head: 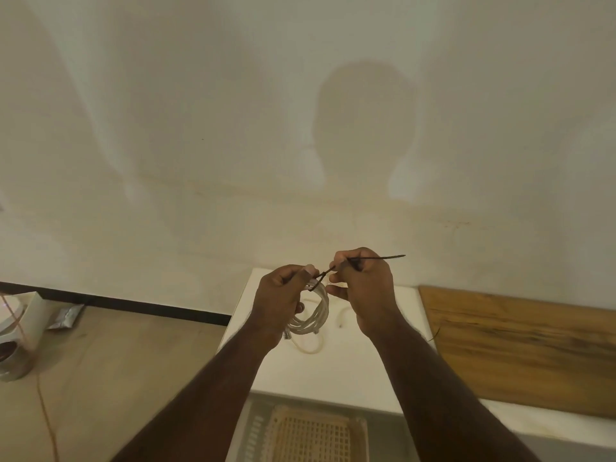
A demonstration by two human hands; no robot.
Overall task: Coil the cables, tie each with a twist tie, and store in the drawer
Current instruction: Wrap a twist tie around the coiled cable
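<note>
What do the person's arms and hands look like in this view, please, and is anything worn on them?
Both arms are bare from as far up as the view shows down to the wrist: no sleeves, gloves, watch or bands are visible. The left hand and the right hand show no rings that I can make out. Both forearms enter from the lower edge of the picture.

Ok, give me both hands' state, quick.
Left hand: grips the coiled cable.
Right hand: pinches the dark tie looped round the coil.
</note>
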